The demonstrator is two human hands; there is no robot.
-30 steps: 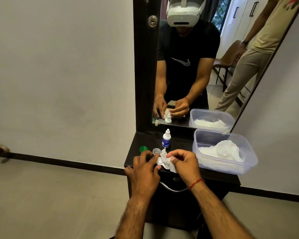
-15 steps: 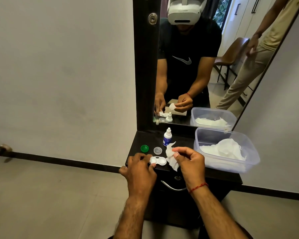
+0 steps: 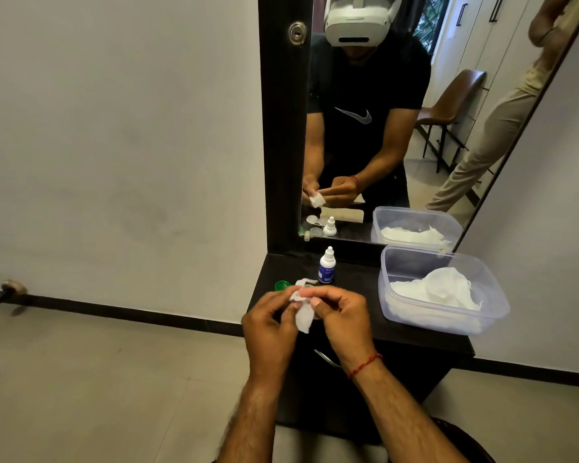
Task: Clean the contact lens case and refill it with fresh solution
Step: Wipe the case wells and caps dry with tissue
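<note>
Step now: I think the person is wiping with a small white tissue (image 3: 303, 317) held up between both hands, over the front edge of the dark shelf (image 3: 358, 289).
How to do it well: Push a clean corner of the tissue into each little cup and turn it round. Rub softly so the paper does not tear and leave bits. Use a dry part for the second cup.
Left hand (image 3: 269, 324): The fingers are curled in and pinch the left side of the tissue. They are not wide open.
Right hand (image 3: 343, 317): The thumb and first finger are pressed together on the right side of the tissue, touching the left fingertips.
Lens case: I cannot see it here. In the mirror a small white shape like a case lies on the shelf under the hands, but it is too small to be sure.
Green cap (image 3: 282, 285): It lies on the shelf just behind the left fingers.
Solution bottle (image 3: 327, 267): It stands upright with its white cap on, behind the fingers and a little to the right.
Clear box (image 3: 448, 315): It sits well to the right of the right hand, with more white tissue inside.
Still to do: I think the filling comes later, since the bottle is closed.
</note>
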